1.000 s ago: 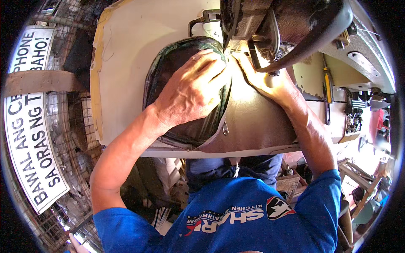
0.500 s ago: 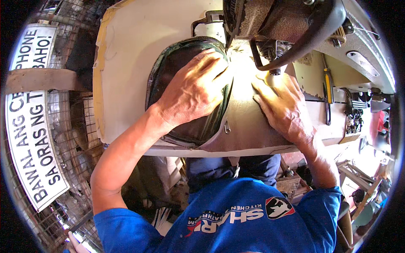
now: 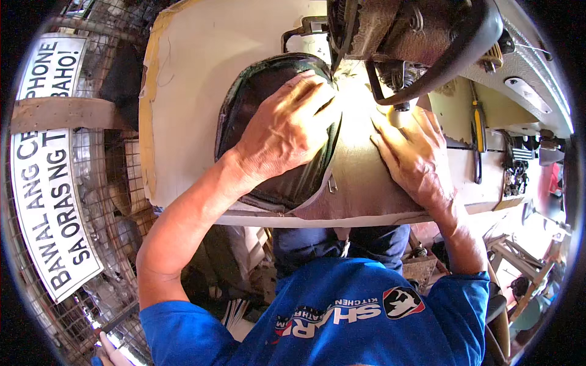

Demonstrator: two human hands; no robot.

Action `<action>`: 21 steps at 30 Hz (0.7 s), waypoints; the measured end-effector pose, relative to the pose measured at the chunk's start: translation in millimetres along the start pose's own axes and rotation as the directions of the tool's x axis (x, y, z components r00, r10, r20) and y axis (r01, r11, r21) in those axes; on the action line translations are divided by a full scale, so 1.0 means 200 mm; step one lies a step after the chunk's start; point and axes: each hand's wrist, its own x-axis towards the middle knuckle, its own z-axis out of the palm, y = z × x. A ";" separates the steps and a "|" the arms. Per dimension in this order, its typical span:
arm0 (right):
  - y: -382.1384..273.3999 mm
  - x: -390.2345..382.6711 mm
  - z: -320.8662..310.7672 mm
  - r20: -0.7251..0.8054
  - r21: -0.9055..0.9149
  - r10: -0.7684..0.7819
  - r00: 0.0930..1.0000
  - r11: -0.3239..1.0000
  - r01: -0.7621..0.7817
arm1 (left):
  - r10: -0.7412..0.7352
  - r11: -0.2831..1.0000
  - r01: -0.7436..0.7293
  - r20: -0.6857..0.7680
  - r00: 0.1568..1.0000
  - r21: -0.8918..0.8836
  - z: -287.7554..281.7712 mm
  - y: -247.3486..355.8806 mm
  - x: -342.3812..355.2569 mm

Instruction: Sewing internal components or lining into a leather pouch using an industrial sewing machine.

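My left hand [image 3: 287, 137] lies flat on the dark bag [image 3: 268, 177], fingers spread and pressed down on its upper end, gripping nothing, just pinning the cloth to the table [image 3: 189, 91]. The bag lies straight ahead of me on the pale tabletop, its long axis running away from me toward the sewing machine [image 3: 403, 43], with its far end right at the foot of the machine and its near end close to the table's front edge. A zipper [image 3: 331, 183] runs along its right side, the pull hanging near the middle.

My right hand [image 3: 415, 155] rests just right of the bag, palm down on the brown panel [image 3: 366, 189] that spreads out from it, fingers stretched forward and together, also holding nothing. Its fingertips [image 3: 390, 119] reach close under the needle area, where the light is too bright for me to see the stitch line.

The left hand is the one on the bag itself; the right is beside it, nearer the machine's head. Both forearms come in from below, elbows bent outward.
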 end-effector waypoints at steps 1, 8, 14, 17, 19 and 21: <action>0.00 0.00 0.00 0.001 0.000 0.000 1.000 1.000 0.000 | 0.001 1.000 -0.001 0.008 1.000 0.006 0.00 0.00 0.00; 0.01 0.02 0.00 -0.009 -0.027 -0.017 1.000 0.999 0.017 | -0.024 0.999 0.023 0.048 0.999 0.027 0.01 0.00 0.00; 0.03 0.03 0.00 -0.049 -0.007 -0.022 0.999 1.000 0.021 | -0.008 0.999 0.007 0.008 1.000 0.047 0.02 0.00 -0.01; 0.05 0.04 0.01 -0.034 -0.020 -0.024 0.999 1.000 0.023 | 0.005 0.998 -0.005 -0.006 1.000 0.069 0.04 -0.03 0.01; 0.06 0.04 0.01 -0.033 -0.032 -0.018 0.999 0.999 0.017 | 0.014 0.997 -0.013 -0.015 1.000 0.079 0.06 -0.04 0.01; 0.06 0.05 0.00 -0.072 -0.021 -0.006 0.997 1.000 0.005 | 0.024 0.995 -0.022 -0.025 0.999 0.094 0.06 -0.05 0.02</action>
